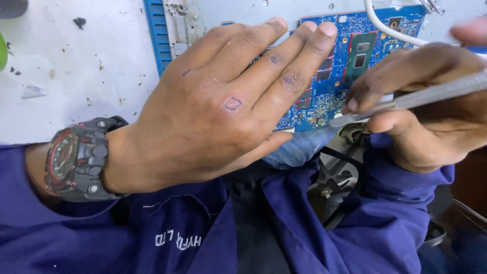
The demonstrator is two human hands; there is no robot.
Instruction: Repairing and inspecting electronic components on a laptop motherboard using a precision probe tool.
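My left hand (223,101) lies flat, fingers together, on a blue circuit board (350,61) inside an opened device, pressing it down. A black and red wristwatch (78,160) sits on that wrist. My right hand (431,106) grips a thin grey metal tool (406,101), its flat tip touching the board's lower edge beside my left fingers. A dark chip (361,53) in a red-bordered frame shows on the board between the two hands.
A white cable (390,31) curves over the board's upper right. The device's grey metal frame (177,23) and blue ribbed edge (152,35) lie at the top. A white, speckled work surface (76,76) spreads to the left. My blue sleeves fill the foreground.
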